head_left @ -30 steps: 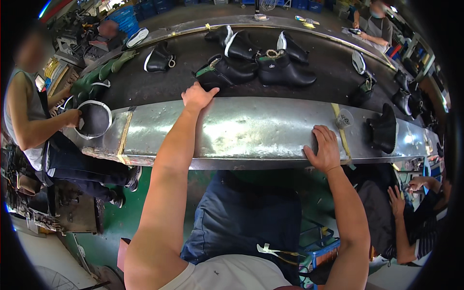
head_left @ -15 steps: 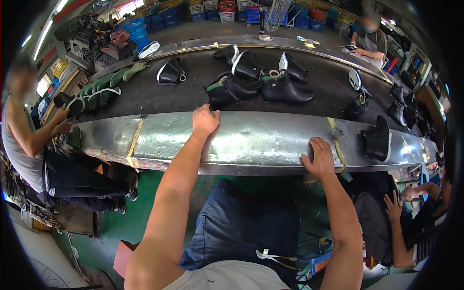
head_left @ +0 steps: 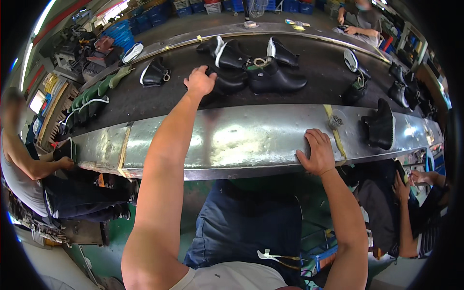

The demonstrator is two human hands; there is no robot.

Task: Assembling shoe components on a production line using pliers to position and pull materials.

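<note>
My left hand (head_left: 199,81) reaches over the conveyor belt, its fingers bent round the shaft end of a black ankle boot (head_left: 231,82). The hand hides that end of the boot. Close beside it on the right lies another black ankle boot (head_left: 276,79) with a ring of cord or chain at its opening. My right hand (head_left: 317,152) rests with fingers apart on the metal edge (head_left: 261,125) and holds nothing. A small clear cup (head_left: 336,119) of tiny parts stands just beyond it. Pliers (head_left: 280,258) lie across my lap.
More black boots (head_left: 232,54) lie farther back, with another boot (head_left: 381,126) on the metal edge at right. Green boot pieces (head_left: 104,86) line the belt's left. One person (head_left: 24,169) works at left, another (head_left: 365,24) far right; a third's hand (head_left: 400,187) shows at right.
My left hand has left the metal edge and moved forward onto the black ankle boot. My right hand stays on the edge. The whole view has shifted slightly.
</note>
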